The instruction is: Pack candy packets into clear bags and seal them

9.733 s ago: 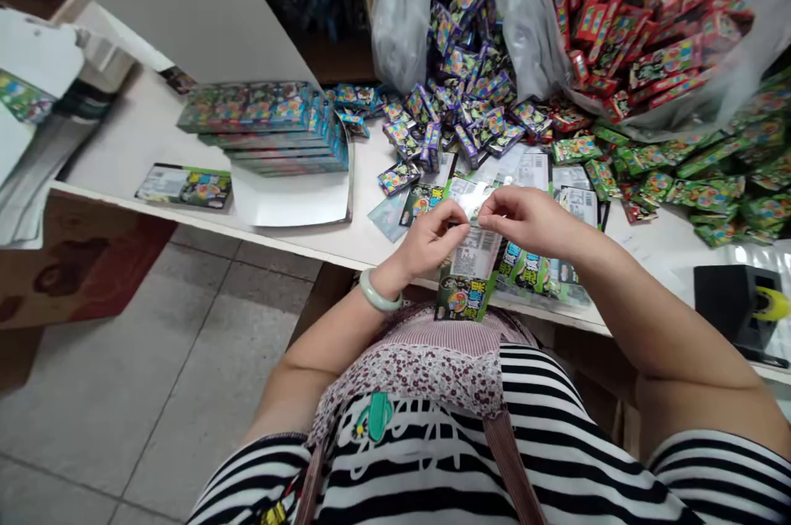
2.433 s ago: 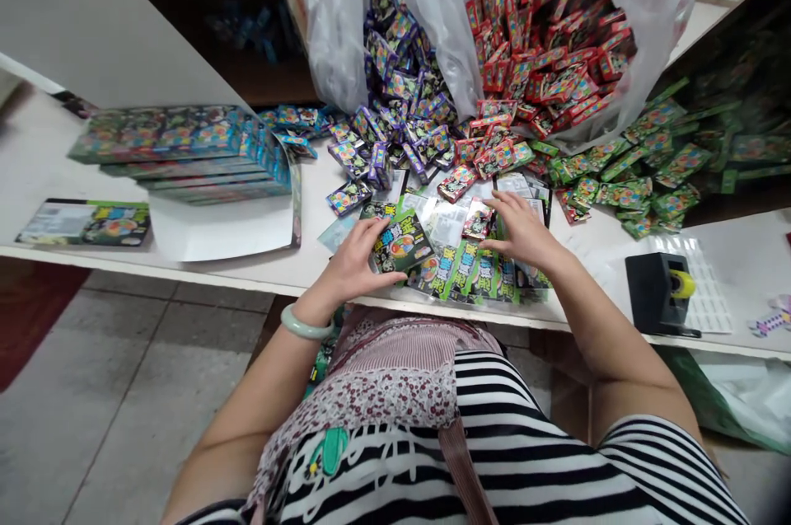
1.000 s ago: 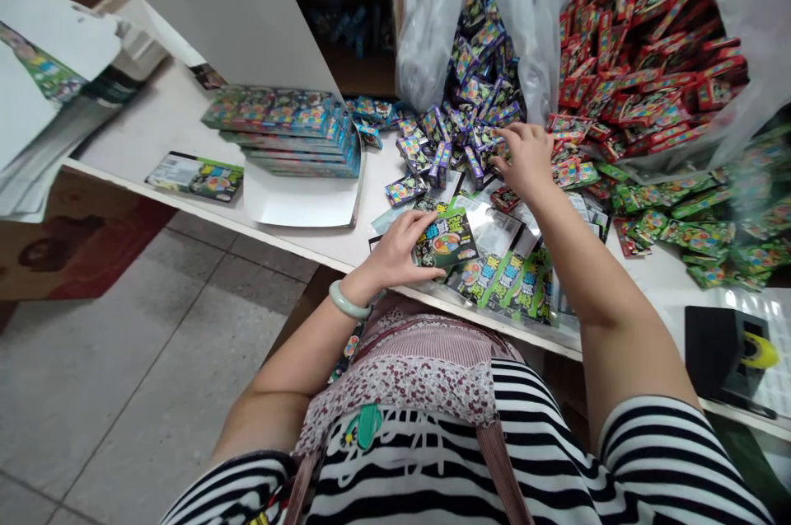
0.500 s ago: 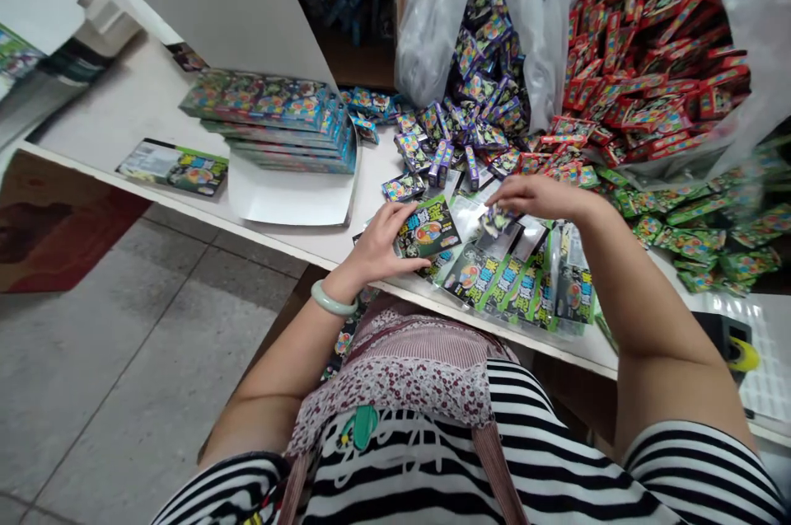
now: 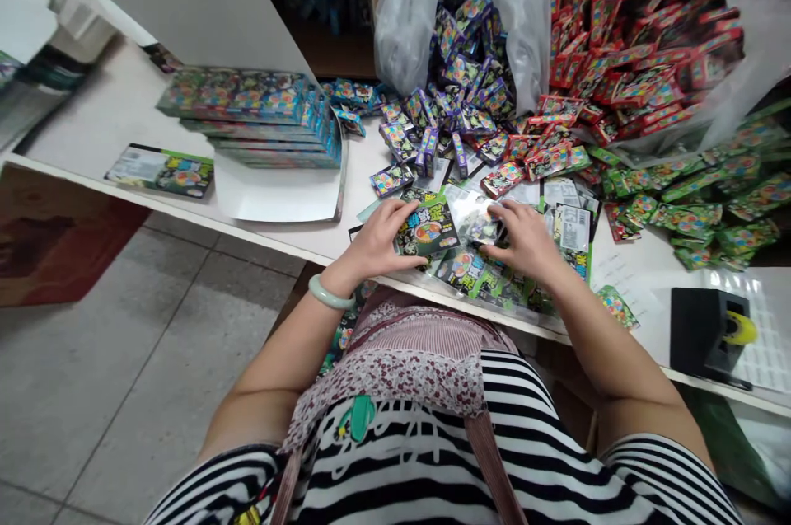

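My left hand (image 5: 384, 243) grips a flat black-and-green printed packet (image 5: 429, 227) by its left side, thumb along the near edge. Just right of that packet, the fingers and thumb of my right hand (image 5: 528, 243) close around a small printed box (image 5: 484, 228), blurred and partly covered by shiny clear plastic. Below both hands, more black-and-green packets (image 5: 473, 274) lie overlapping along the table's front edge. Small purple boxes (image 5: 426, 152) are heaped just beyond my hands.
Plastic bags (image 5: 408, 22) spill purple and red boxes (image 5: 618, 80) at the back. Green packs (image 5: 692, 216) and a black tape dispenser (image 5: 704, 331) are on the right. Stacked blue-sided display boxes (image 5: 259, 117) stand left in a white tray (image 5: 278, 199), near a lone packet (image 5: 164, 171).
My right hand has drawn back and lower, with its fingers now around the small box beside the packet. My left hand keeps its hold on the packet. The view has shifted slightly.
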### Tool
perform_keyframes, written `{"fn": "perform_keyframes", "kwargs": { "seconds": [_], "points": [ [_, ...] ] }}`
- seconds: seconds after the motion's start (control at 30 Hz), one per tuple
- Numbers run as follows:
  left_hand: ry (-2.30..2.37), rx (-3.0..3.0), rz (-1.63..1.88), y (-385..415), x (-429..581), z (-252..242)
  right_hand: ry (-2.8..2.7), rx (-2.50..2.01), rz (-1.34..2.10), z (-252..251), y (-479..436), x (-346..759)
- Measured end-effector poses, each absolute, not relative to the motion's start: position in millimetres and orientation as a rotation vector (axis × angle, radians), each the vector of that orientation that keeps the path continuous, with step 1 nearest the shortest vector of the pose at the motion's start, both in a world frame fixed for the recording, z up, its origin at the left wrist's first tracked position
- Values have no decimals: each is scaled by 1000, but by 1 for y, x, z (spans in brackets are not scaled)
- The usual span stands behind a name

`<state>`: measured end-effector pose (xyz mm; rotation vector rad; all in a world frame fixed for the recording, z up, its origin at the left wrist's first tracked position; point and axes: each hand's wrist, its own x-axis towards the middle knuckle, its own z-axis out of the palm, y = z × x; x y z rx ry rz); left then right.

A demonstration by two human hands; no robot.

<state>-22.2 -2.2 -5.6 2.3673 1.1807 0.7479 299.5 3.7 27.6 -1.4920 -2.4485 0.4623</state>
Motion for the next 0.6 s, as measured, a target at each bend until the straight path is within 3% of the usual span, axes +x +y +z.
{"fn": "perform_keyframes", "kwargs": {
  "seconds": [0.2,0.6],
  "points": [
    [1071,2422,724,-3,-19,1,-2640,-986,711,82,17,309],
    [946,2390,650,-5,-15,5,-2910,-930,666,95,35,287]
  ]
}}
